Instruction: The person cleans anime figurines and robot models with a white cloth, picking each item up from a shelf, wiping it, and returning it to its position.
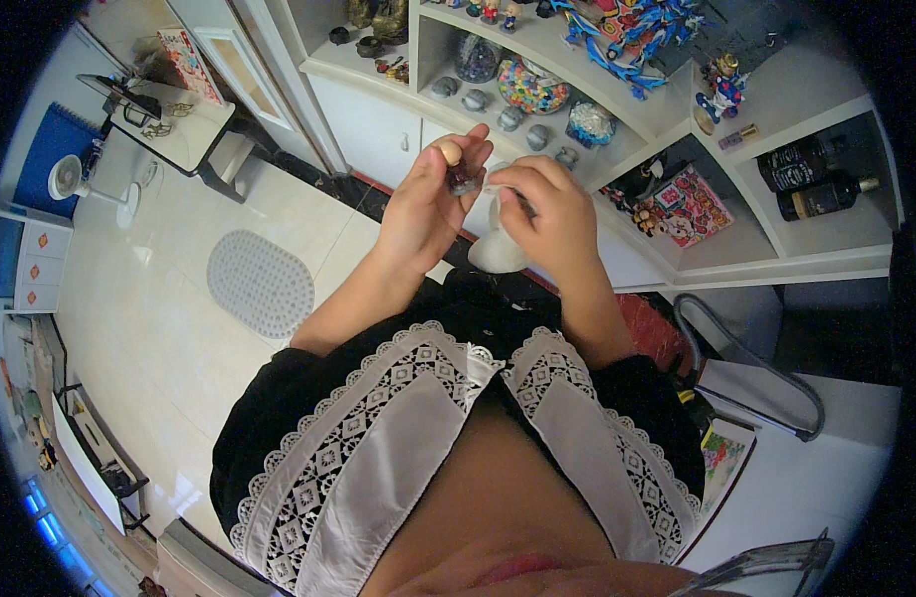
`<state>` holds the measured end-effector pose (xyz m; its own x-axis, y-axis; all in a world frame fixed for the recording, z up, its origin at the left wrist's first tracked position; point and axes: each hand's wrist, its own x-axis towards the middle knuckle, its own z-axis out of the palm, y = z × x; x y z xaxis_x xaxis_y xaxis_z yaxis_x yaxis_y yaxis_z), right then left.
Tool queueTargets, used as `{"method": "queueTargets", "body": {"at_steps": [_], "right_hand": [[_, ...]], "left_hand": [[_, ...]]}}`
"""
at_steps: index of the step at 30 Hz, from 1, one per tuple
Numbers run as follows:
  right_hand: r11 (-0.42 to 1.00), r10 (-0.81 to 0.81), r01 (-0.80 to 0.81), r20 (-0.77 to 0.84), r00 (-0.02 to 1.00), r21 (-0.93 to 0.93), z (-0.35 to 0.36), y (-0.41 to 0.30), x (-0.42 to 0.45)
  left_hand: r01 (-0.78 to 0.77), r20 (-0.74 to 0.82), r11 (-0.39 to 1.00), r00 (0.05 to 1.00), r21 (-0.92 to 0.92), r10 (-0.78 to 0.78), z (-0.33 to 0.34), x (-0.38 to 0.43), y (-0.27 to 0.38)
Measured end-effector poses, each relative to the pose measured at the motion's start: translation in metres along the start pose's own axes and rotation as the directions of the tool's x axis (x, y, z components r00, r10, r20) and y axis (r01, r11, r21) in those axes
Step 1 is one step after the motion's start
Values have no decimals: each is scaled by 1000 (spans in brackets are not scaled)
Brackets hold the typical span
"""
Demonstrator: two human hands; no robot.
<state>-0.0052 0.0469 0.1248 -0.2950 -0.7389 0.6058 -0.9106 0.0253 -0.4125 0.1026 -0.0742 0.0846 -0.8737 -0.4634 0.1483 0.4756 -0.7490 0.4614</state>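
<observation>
My left hand [420, 205] is raised in front of the shelving, palm up, its fingers and thumb around a small figurine [462, 176] with a round beige top and a dark reddish lower part. Close on its right, my right hand [551, 213] pinches a whitish cloth [500, 250] between thumb and fingers. The cloth hangs down below the fingers, and its upper end is beside the figurine. Whether cloth and figurine touch, I cannot tell. The figurine's far side is hidden by my left hand.
White shelving [652, 123] ahead holds small grey ornaments [511, 118], a glass bowl of colourful pieces [532, 86], blue figures [622, 45] and dark bottles [820, 194]. A grey mat [260, 283] lies on the tiled floor at left. A grey hose [764, 358] curves at right.
</observation>
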Motion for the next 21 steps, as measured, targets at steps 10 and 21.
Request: {"method": "queueTargets", "body": {"at_steps": [10,21], "right_hand": [[990,-59,63,34,998,-128,4,-9,7],[999,-34,36,67,997,-27,6,-11,-2]], "left_hand": [[-137,62,962,990,237,126,2,1,-4],[-179,124,950,981,258,151,3,0,-8]]}}
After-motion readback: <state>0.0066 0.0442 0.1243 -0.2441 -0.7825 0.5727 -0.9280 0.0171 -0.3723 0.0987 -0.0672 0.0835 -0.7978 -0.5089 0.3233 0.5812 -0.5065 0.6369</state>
